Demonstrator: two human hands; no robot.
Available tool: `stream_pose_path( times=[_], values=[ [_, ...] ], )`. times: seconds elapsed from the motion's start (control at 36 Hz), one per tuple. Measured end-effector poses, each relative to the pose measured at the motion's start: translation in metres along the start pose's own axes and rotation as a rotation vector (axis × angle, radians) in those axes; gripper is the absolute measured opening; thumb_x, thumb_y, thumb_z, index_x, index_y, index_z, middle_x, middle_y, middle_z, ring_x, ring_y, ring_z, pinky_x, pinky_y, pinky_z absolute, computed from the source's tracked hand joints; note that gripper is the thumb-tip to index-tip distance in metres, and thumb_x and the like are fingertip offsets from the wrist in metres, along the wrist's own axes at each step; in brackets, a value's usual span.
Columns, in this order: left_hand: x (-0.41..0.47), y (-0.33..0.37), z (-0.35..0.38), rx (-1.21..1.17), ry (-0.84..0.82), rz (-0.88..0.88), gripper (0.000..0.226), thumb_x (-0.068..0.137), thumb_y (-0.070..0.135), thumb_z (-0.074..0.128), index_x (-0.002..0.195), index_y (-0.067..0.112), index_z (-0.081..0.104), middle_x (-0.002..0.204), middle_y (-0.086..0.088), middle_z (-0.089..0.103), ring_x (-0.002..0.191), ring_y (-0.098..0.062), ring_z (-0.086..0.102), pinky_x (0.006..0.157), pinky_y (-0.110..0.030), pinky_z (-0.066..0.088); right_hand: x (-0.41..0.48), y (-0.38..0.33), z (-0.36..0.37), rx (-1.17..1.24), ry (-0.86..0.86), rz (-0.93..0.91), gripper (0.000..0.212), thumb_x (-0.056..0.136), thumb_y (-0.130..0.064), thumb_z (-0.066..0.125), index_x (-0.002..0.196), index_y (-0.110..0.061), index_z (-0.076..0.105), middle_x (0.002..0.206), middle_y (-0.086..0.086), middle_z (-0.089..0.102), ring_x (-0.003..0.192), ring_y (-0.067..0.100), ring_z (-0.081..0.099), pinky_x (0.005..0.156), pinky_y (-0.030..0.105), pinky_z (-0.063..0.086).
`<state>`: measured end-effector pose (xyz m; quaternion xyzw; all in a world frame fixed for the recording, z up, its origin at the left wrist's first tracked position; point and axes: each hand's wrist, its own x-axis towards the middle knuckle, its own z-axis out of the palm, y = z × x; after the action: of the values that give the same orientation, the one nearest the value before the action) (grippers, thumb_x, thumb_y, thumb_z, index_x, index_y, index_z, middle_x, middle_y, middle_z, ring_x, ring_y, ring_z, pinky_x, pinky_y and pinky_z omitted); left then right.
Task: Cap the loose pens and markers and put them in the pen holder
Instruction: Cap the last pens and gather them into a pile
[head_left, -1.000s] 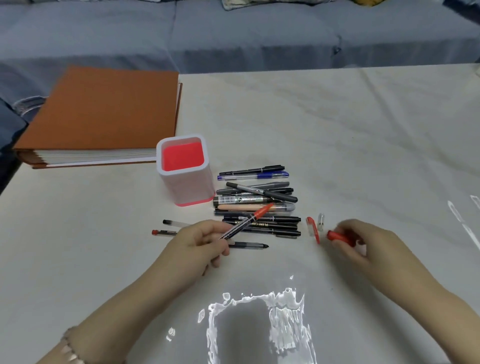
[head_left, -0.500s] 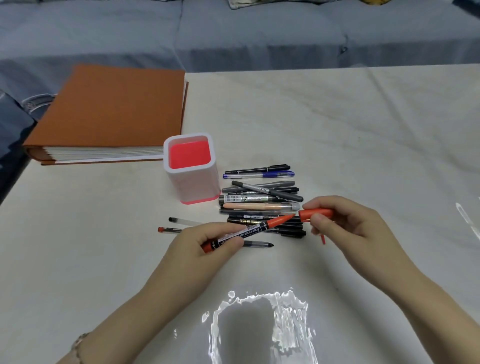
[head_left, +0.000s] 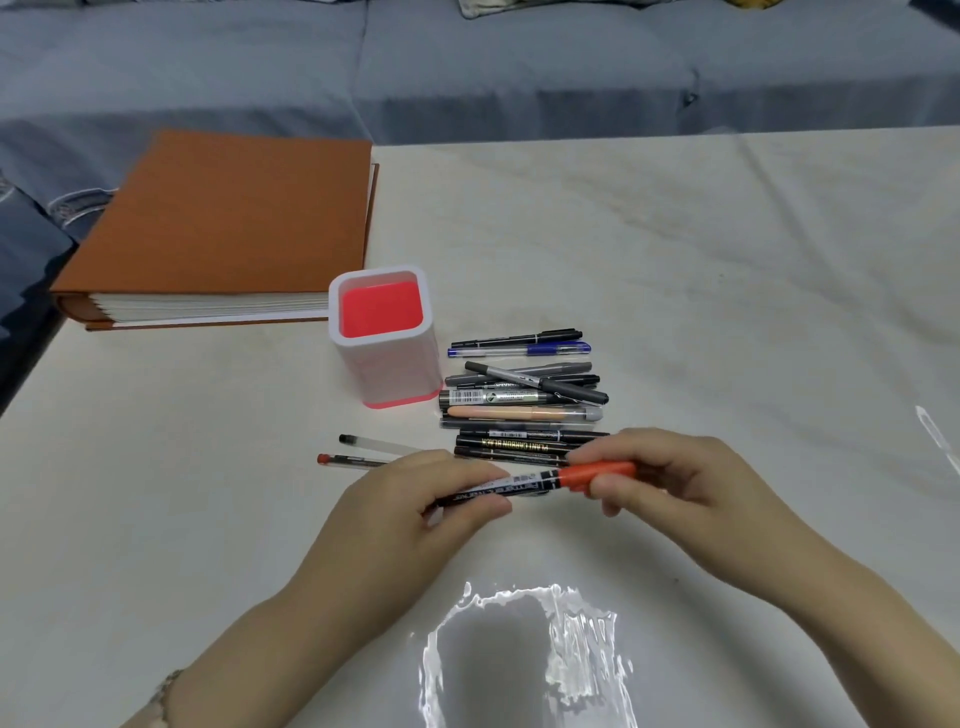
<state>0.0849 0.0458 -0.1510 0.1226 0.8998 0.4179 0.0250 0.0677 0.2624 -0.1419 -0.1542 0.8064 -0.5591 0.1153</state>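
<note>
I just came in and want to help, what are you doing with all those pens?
A person is tidying pens at a white table. The left hand grips the barrel of a marker, and the right hand pinches its red cap, which sits over the marker's tip. The pen holder stands just behind, with no pens visible in it. A pile of pens lies beside it, and two thin pens lie apart near the left hand.

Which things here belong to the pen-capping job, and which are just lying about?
Job: marker in left hand, red cap in right hand, pen pile, two stray pens, holder.
Lying about: orange album, sofa.
</note>
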Motion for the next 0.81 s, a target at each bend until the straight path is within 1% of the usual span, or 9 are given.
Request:
stream_pose_path(
  times=[0.08,0.22,0.28,0.36,0.47,0.56,0.61,0.69,0.81],
  values=[
    [0.001,-0.002,0.005,0.101,0.043,0.101,0.034,0.074,0.054,0.046,0.106,0.041,0.052,0.067,0.029,0.053,0.065,0.012,0.047,0.061,0.000,0.032,-0.001,0.004,0.005,-0.098,-0.004,-0.061,0.017,0.073,-0.028,0.061,0.080,-0.043,0.068,0.073,-0.026,0.066,0.062,0.003,0.061,0.067,0.007,0.043],
    [0.004,0.008,0.007,0.007,0.047,0.064,0.031,0.072,0.051,0.045,0.093,0.031,0.056,0.076,0.004,0.060,0.066,-0.007,0.052,0.057,-0.015,0.039,-0.002,0.007,0.007,-0.235,0.074,-0.213,0.022,0.078,-0.037,0.052,0.098,-0.035,0.061,0.082,-0.038,0.060,0.070,-0.009,0.059,0.071,0.005,0.041],
    [0.009,0.013,0.006,-0.031,-0.008,0.009,0.034,0.068,0.054,0.047,0.081,0.025,0.060,0.061,0.001,0.056,0.059,-0.012,0.049,0.053,-0.021,0.037,-0.002,0.007,0.007,-0.259,0.092,-0.277,0.020,0.081,-0.040,0.054,0.098,-0.032,0.062,0.083,-0.040,0.059,0.076,-0.011,0.058,0.071,0.004,0.040],
    [0.019,0.012,0.001,-0.307,-0.189,-0.181,0.019,0.071,0.036,0.064,0.058,0.022,0.068,0.042,0.009,0.043,0.042,-0.002,0.038,0.045,-0.012,0.028,-0.005,0.007,0.006,-0.319,0.120,-0.356,0.022,0.089,-0.041,0.046,0.097,-0.029,0.062,0.085,-0.029,0.061,0.078,-0.008,0.056,0.071,0.006,0.041],
    [0.019,0.004,-0.002,-0.498,-0.387,-0.386,0.013,0.072,0.025,0.069,0.059,0.023,0.072,0.039,0.010,0.047,0.037,0.001,0.037,0.041,-0.010,0.029,-0.006,0.010,0.008,-0.511,0.003,-0.376,0.018,0.091,-0.035,0.043,0.096,-0.027,0.058,0.080,-0.014,0.062,0.073,-0.004,0.052,0.070,0.010,0.042],
    [0.011,-0.010,0.008,-0.252,-0.316,-0.324,0.014,0.078,0.031,0.068,0.065,0.034,0.070,0.056,0.019,0.060,0.056,0.005,0.051,0.060,-0.014,0.038,0.000,0.020,0.019,-0.727,-0.159,-0.255,0.028,0.087,-0.043,0.030,0.088,-0.028,0.054,0.077,-0.010,0.061,0.073,0.005,0.052,0.065,0.019,0.037],
    [0.006,-0.022,0.012,-0.047,-0.239,-0.262,0.008,0.082,0.033,0.064,0.084,0.039,0.067,0.077,0.020,0.063,0.075,0.005,0.054,0.068,-0.009,0.037,0.008,0.028,0.025,-0.788,-0.165,-0.230,0.040,0.085,-0.047,0.021,0.086,-0.027,0.056,0.080,-0.007,0.062,0.075,0.010,0.049,0.066,0.024,0.032],
    [0.004,-0.042,0.008,0.169,-0.040,-0.172,0.029,0.088,0.023,0.057,0.117,0.027,0.057,0.102,0.013,0.055,0.091,0.001,0.049,0.075,-0.007,0.033,0.028,0.036,0.018,-0.738,0.018,-0.158,0.029,0.087,-0.037,0.035,0.084,-0.022,0.060,0.080,-0.003,0.063,0.078,0.015,0.045,0.067,0.030,0.035],
    [0.012,-0.065,-0.005,0.375,0.119,-0.103,0.024,0.089,0.013,0.052,0.110,0.014,0.063,0.110,0.000,0.063,0.102,-0.021,0.056,0.085,-0.025,0.038,0.060,0.039,0.004,-0.741,0.335,-0.120,0.014,0.089,-0.019,0.053,0.091,-0.012,0.065,0.082,0.005,0.067,0.083,0.028,0.050,0.073,0.038,0.042]
  ],
)
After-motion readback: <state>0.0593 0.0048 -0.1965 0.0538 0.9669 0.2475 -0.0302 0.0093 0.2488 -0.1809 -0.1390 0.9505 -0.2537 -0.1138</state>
